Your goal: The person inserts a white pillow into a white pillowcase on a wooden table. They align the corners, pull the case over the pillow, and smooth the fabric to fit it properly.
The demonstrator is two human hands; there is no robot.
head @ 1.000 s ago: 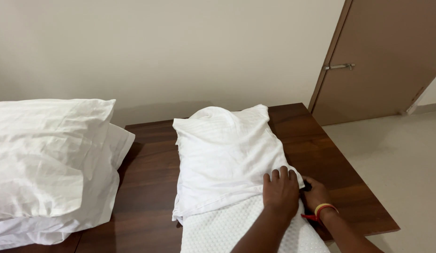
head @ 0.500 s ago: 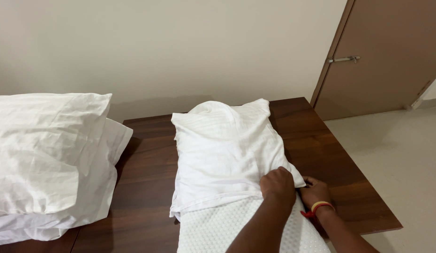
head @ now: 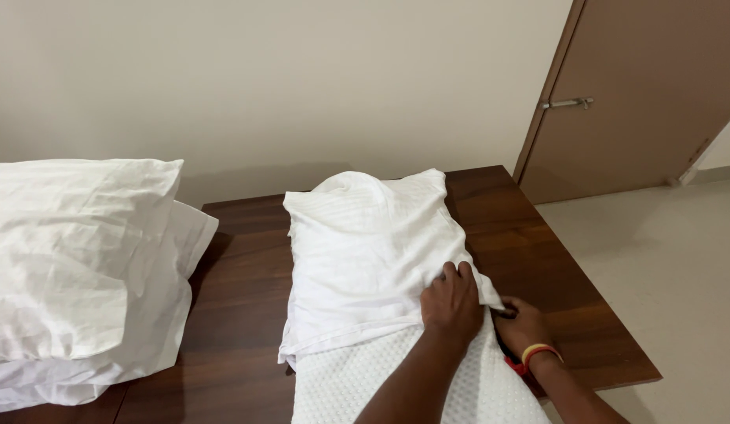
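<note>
Over the last second the white pillowcase (head: 365, 259) has been drawn a little farther down toward the near end of the dotted pillow (head: 396, 385), so less of the pillow's textured surface shows below the case's open edge. The left hand (head: 453, 302) has closed from lying flat with fingers spread on the case's near right corner to bunching the cloth under curled fingers (head: 459, 275). The right hand (head: 522, 326) has slid farther under that corner at the pillow's right edge.
</note>
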